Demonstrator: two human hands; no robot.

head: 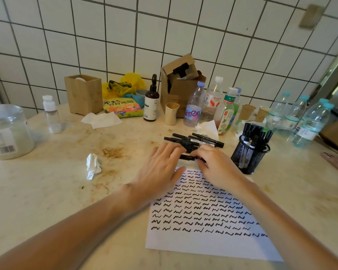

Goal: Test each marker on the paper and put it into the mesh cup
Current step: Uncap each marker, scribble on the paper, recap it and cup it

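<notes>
A white sheet of paper lies in front of me, covered with rows of black squiggles. Beyond its far edge lies a loose pile of black markers. One black marker lies crosswise between my hands. My right hand curls its fingers round that marker's right end. My left hand lies flat with straight fingers, its fingertips touching the marker's left end and the pile. A black mesh cup holding several markers stands to the right of my right hand.
Plastic bottles, paper cups, an open cardboard box and a dropper bottle crowd the back of the stained table. A crumpled tissue lies to the left, a large clear jar at the far left.
</notes>
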